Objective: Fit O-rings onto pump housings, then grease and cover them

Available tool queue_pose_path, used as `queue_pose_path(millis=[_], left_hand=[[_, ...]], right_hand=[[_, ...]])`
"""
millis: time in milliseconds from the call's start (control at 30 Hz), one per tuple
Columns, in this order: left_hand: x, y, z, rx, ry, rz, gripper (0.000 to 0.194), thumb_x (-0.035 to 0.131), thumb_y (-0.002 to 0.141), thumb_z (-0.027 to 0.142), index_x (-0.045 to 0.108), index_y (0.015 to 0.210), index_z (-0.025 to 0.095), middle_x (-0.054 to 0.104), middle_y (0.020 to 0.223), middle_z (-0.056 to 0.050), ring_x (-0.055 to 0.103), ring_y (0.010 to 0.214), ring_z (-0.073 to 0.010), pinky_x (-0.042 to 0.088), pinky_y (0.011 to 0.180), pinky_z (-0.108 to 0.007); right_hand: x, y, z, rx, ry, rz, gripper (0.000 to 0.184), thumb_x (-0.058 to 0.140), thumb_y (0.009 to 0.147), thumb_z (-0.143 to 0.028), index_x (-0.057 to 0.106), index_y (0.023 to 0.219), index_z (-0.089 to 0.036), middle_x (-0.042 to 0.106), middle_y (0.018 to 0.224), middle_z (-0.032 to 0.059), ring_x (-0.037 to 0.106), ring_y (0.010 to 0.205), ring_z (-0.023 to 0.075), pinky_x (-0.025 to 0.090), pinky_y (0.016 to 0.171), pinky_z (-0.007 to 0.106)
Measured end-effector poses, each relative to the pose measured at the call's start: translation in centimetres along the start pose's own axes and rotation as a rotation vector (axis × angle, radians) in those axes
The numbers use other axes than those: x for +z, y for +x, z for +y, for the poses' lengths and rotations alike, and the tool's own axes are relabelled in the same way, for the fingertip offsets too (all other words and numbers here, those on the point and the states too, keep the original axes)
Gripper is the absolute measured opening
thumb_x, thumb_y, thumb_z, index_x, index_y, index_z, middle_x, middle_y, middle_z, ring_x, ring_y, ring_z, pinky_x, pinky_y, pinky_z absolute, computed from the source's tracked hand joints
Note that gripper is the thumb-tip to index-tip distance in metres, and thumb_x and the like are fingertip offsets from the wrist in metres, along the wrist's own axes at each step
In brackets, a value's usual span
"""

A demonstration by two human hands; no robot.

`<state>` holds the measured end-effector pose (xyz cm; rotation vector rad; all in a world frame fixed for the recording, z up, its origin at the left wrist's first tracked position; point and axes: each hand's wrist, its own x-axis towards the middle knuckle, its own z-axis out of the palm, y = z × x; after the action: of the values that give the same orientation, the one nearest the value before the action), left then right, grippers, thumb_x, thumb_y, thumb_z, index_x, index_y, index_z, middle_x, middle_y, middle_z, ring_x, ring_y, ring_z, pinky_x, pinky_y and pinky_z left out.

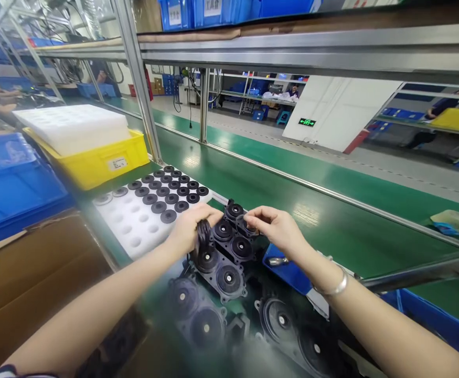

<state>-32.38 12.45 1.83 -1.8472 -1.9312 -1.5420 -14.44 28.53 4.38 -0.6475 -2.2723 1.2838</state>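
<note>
Clasping black rings (203,234) in left hand (189,227); cannot tell grasp of right hand (278,226). Likely light, rubbery: grip by rims.

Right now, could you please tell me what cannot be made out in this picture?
Head view throughout:
- Black pieces: their number; they overlap, and the left hand partly hides them.
- Right hand: whether it pinches anything; the detail is too small.
- Label on the yellow bin: its print is too small to read.
- Blue bin: its full extent; the left edge cuts it off.
</note>
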Motion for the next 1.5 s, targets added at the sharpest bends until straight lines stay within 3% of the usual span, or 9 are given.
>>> queue_pose_path(millis=[133,333,467,633,900,1500], left_hand=[[0.4,1.9,-4.0,-0.017,0.057,-0.009,0.039,0.041,0.100,0.036,0.073,0.088,0.017,0.068,0.084,-0.005,0.066,0.081,-0.0171,0.055,0.076,-0.030],[3.5,2.5,-6.7,0.129,0.106,-0.258,0.034,0.040,0.099,0.031,0.070,0.109,0.018,0.068,0.115,-0.008,0.065,0.106,-0.0195,0.053,0.097,-0.034],[5.0,2.5,-7.2,0.179,0.143,-0.375,0.035,0.039,0.099,0.027,0.064,0.121,0.017,0.063,0.128,-0.010,0.061,0.117,-0.0205,0.049,0.106,-0.037],[5.2,2.3,-8.0,0.188,0.180,-0.436,0.038,0.036,0.100,0.026,0.059,0.127,0.014,0.057,0.134,-0.014,0.059,0.120,-0.0224,0.048,0.107,-0.038],[5.7,1.8,-8.5,0.184,0.196,-0.453,0.038,0.038,0.099,0.025,0.053,0.133,0.017,0.047,0.145,-0.014,0.050,0.131,-0.0232,0.046,0.109,-0.041],[5.9,1.8,-8.6,0.146,0.216,-0.473,0.037,0.039,0.100,0.028,0.052,0.132,0.017,0.048,0.144,-0.013,0.051,0.130,-0.0225,0.043,0.112,-0.040]], right_hand=[[0.0,5.4,2.8,0.111,-0.035,0.093,0.022,0.067,0.077,-0.036,0.069,0.078,-0.015,0.065,0.068,0.0018,0.052,0.052,0.0122,0.041,0.049,0.022],[1.5,9.4,7.1,0.230,-0.085,0.091,0.013,0.067,0.077,-0.025,0.070,0.071,-0.014,0.065,0.064,0.0019,0.054,0.053,0.0123,0.038,0.045,0.019],[1.9,10.2,8.2,0.249,-0.114,0.084,0.011,0.067,0.079,-0.022,0.072,0.073,-0.014,0.065,0.065,0.0010,0.053,0.053,0.0112,0.037,0.044,0.017],[1.8,11.1,8.3,0.266,-0.140,0.052,0.010,0.068,0.079,-0.019,0.071,0.072,-0.014,0.061,0.057,-0.0010,0.049,0.046,0.0101,0.037,0.042,0.017],[1.9,11.5,8.2,0.222,-0.194,0.026,0.008,0.068,0.079,-0.019,0.070,0.073,-0.015,0.062,0.061,-0.0023,0.049,0.046,0.0080,0.036,0.044,0.016],[1.4,11.3,7.2,0.159,-0.270,-0.020,0.005,0.067,0.079,-0.016,0.072,0.076,-0.016,0.065,0.070,-0.0011,0.054,0.056,0.0099,0.041,0.052,0.017]])
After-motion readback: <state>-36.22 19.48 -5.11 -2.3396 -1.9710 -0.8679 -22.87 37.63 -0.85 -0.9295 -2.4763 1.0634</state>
